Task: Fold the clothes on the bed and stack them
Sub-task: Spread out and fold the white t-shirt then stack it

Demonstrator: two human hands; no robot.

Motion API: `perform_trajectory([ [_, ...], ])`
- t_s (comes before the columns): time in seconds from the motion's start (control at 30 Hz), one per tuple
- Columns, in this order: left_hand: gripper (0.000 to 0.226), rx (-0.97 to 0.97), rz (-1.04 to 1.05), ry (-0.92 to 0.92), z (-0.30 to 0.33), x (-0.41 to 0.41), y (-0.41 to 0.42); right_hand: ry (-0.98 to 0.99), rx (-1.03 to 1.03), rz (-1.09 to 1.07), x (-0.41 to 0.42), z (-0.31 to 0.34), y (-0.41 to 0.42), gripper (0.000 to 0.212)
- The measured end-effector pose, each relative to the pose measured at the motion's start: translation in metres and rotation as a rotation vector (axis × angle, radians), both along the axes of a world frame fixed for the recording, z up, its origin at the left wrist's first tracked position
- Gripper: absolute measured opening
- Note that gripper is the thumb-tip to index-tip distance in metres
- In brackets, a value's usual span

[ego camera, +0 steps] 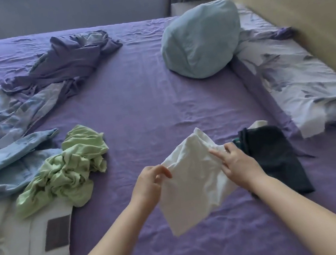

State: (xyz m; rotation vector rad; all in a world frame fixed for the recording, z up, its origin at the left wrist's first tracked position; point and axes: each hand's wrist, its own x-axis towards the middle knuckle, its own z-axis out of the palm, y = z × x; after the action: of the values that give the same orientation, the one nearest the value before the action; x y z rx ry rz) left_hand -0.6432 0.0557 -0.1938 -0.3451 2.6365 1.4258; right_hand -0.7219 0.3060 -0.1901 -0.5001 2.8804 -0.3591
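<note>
Holding white cloth (196,180): left hand (148,186), right hand (239,164).

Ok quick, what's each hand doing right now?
Left hand: pinching the left edge of the white cloth.
Right hand: holding the cloth's right side, index finger stretched out along it.

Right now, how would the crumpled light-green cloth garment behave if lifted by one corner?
The crumpled light-green cloth garment is probably floppy: it lies in soft bunched folds. Likely light and thin, so it would drape, not hold shape. It shouldn't roll or slide on the purple bedsheet.
</note>
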Motion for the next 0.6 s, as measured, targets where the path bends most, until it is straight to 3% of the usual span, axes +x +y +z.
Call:
perform_trajectory([
  [0.23,0.038,0.014,-0.102,-0.09,-0.006,-0.038,0.116,0.028,0.089,-0.12,-0.021,0.014,0.113,0.066],
  [0.4,0.043,0.034,-0.187,-0.179,-0.008,-0.054,0.19,0.039,0.284,-0.017,-0.057,0.018,0.166,0.067],
  [0.6,0.045,0.057,-0.257,-0.291,-0.006,-0.072,0.254,0.015,0.233,0.041,-0.105,0.02,0.203,0.066],
])
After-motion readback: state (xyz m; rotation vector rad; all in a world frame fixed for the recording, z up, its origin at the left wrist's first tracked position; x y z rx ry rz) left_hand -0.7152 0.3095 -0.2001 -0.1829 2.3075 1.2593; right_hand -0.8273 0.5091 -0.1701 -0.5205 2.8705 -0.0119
